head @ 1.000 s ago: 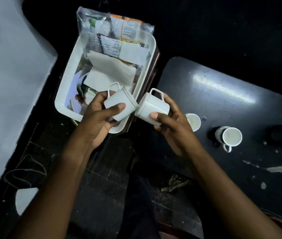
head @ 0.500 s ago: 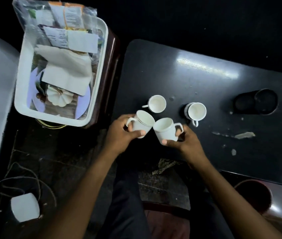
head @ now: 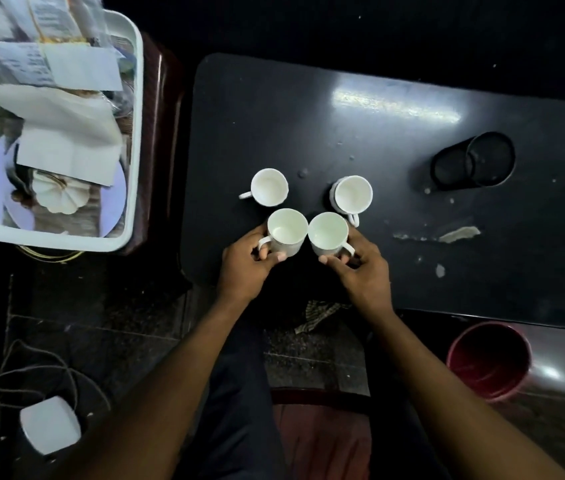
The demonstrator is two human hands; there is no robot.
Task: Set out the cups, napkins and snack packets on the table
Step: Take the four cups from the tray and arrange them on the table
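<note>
Dark and scuffed, the low black table [head: 412,265] fills the right of the view, its near edge just above the person's lap. Nearest, the left hand [head: 244,268] wraps its fingers round the left white cup [head: 286,232], handle turned outward, and the right hand [head: 360,268] pinches the handle side of the right white cup [head: 329,234]. Both cups stand upright with rims touching, probably so they land together as the front row of a neat square. Just beyond stand two more white cups, the far left cup [head: 269,187] and the far right cup [head: 353,195], apart from each other; the far right one's handle nearly meets the right hand's cup, so space there is tight. Farther right lies a black cylindrical holder [head: 471,164] on its side, well clear. Beside the table, the white tray [head: 134,133] holds the napkins [head: 70,140] and snack packets [head: 49,60], not yet set out.
</note>
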